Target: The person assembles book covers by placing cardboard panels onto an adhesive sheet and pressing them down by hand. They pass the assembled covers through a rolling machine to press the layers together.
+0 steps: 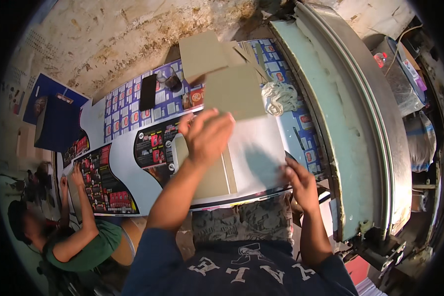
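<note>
My left hand (pixel 207 135) is raised over the work surface and grips a flat grey-brown cardboard piece (pixel 234 91) by its near edge. Under it lies a white sheet (pixel 259 158) with cardboard panels (pixel 212 177) stuck on its left part. My right hand (pixel 298 185) rests on the white sheet's right near corner, fingers pressing down on it. A stack of similar cardboard pieces (pixel 202 54) sits farther back on the table.
Printed posters (pixel 123 118) cover the table. A black phone (pixel 148 92), a dark glass (pixel 171 79) and a bundle of white string (pixel 279 97) lie at the back. A large pale green machine (pixel 340 123) stands right. A person in a green shirt (pixel 91 244) sits at the left.
</note>
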{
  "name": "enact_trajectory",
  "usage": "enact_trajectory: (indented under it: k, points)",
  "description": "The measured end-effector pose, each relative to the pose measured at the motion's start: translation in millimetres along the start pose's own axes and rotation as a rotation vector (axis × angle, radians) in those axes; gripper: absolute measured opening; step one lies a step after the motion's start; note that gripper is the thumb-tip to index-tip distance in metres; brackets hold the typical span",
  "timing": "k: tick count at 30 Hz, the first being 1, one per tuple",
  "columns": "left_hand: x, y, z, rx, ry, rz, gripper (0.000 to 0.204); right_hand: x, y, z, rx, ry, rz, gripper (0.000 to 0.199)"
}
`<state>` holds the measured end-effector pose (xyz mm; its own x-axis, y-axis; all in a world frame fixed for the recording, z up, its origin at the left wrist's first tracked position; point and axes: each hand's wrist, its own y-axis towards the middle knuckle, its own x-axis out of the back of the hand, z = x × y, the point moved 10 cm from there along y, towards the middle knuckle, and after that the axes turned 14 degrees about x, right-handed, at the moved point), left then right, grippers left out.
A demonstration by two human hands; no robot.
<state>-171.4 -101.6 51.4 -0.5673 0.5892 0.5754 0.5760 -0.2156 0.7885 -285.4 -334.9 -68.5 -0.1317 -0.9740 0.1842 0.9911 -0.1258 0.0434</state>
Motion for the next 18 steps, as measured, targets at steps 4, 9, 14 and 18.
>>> enact_trajectory:
  k: [4, 9, 14, 18]
  points:
    - [40, -66, -67, -0.034, -0.107, 0.095, 0.014, -17, 42, 1, -0.074, 0.559, -0.041, 0.051]
    - [21, -114, -78, 0.032, -0.225, 0.351, 0.031, -3, 53, -20, -0.134, 0.188, -0.085, 0.044]
    - [-16, -115, 0, 0.303, -0.193, 0.615, 0.082, -1, 54, -37, -0.130, -0.050, -0.028, 0.047]
    - [-45, -136, 25, 0.369, -0.115, 0.982, 0.097, -10, 55, -53, -0.162, -0.039, 0.022, 0.048]
